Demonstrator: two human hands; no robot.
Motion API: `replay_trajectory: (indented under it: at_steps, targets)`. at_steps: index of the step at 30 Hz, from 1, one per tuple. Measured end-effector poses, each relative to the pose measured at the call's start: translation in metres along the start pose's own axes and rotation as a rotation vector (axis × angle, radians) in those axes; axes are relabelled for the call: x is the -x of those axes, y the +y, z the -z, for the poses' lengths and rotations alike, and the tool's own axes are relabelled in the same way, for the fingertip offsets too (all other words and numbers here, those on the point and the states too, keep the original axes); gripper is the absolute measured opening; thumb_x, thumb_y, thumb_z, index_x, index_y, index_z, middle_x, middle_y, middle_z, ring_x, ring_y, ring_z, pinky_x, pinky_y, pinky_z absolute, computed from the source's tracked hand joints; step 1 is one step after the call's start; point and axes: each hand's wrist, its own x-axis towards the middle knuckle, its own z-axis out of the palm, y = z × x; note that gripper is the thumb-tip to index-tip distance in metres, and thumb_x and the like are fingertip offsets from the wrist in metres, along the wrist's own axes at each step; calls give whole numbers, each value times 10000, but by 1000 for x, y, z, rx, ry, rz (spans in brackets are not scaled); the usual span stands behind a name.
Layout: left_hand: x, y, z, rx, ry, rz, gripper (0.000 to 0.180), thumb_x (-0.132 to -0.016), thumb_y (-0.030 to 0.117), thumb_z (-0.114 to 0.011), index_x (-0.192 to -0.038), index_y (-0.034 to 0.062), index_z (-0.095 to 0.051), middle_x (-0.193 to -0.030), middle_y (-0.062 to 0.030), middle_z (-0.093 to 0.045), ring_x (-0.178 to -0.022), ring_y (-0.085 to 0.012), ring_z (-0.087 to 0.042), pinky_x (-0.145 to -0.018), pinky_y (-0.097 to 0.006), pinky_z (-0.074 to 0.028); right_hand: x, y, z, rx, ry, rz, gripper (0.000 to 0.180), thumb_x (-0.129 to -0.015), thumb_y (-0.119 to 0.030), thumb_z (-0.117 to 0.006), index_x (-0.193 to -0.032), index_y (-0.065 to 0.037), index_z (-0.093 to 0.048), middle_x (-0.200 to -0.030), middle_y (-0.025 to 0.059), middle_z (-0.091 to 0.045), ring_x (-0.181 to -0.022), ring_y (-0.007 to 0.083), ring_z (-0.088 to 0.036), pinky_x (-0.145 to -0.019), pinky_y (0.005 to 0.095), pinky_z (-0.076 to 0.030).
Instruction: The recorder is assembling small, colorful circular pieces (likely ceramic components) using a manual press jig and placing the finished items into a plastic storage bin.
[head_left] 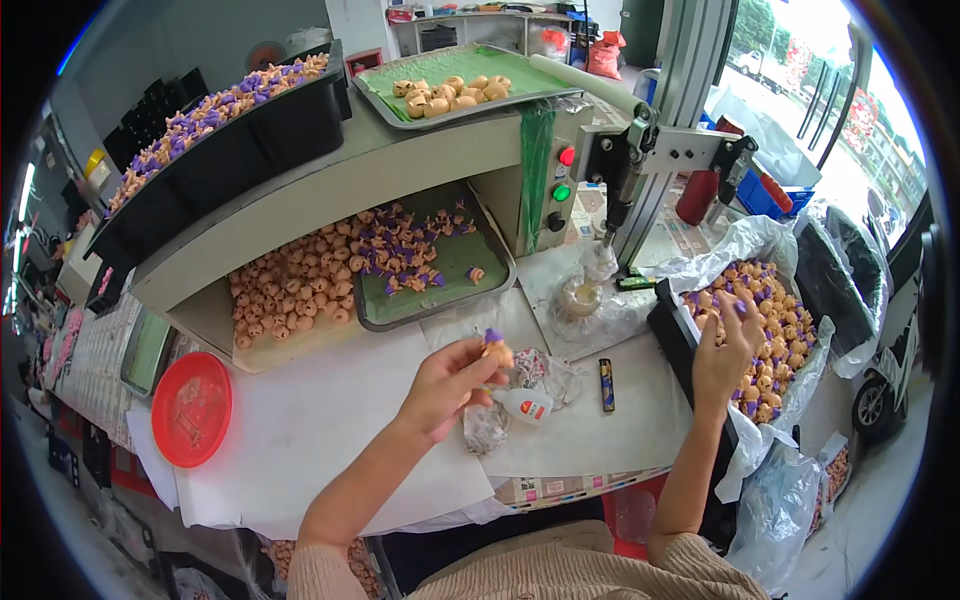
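My left hand [447,388], above the middle of the table, pinches a small peach and purple doll figure [497,352] between thumb and fingers. At the right, my right hand [727,358] hangs over a lined black bin heaped with doll figures [775,335], its fingers apart and nothing visible in them. Under the shelf lie many round peach doll heads [290,275]. Beside them a grey tray [490,290] carries small purple and peach bodies [405,240]. A white bottle [527,404] lies by my left hand, next to crumpled cloth [485,428].
A press [630,170] rises behind the table, beside red and green buttons [562,192]. On the shelf stand a long black bin [230,140] of bodies and a tray [400,122] of heads. A red dish [192,410] sits left; a dark tube [607,385] lies near the middle.
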Motion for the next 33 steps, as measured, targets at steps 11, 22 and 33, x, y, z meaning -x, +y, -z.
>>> replay_trajectory:
  at_steps: [11, 22, 33]
  targets:
    - [-167, -47, -77, -447, 126, -501, 310, -781, 159, -770, -1011, -7, -645, -1025, -9, -525, -665, -71, -521, -526, -207, -433, -10, -57, 34, -319, -199, 77, 284, -808, -34, -637, -1089, -59, -673, -1358, 142, -485, -1280, 292, -421, -1050, 405, -334]
    - [-163, -46, -88, -840, 212, -767, 272, -711, 25, -723, -960, 42, -615, -1006, -95, -494, -869, -242, -571, -744, -311, -483, -121, -131, -20, -483, 154, 458, 437, -849, -218, -667, -1230, -21, -579, -1141, 151, -634, -1073, 279, -585, -947, 396, -419]
    - [-151, -49, -67, -821, 247, -732, 321, -711, 75, -760, -985, 23, -601, -920, -58, -508, -782, -175, -540, -677, -278, -466, -126, -88, 42, -1588, -341, 760, 312, -940, -307, -507, -954, -6, -587, -939, 119, -631, -914, 227, -569, -944, 399, -393]
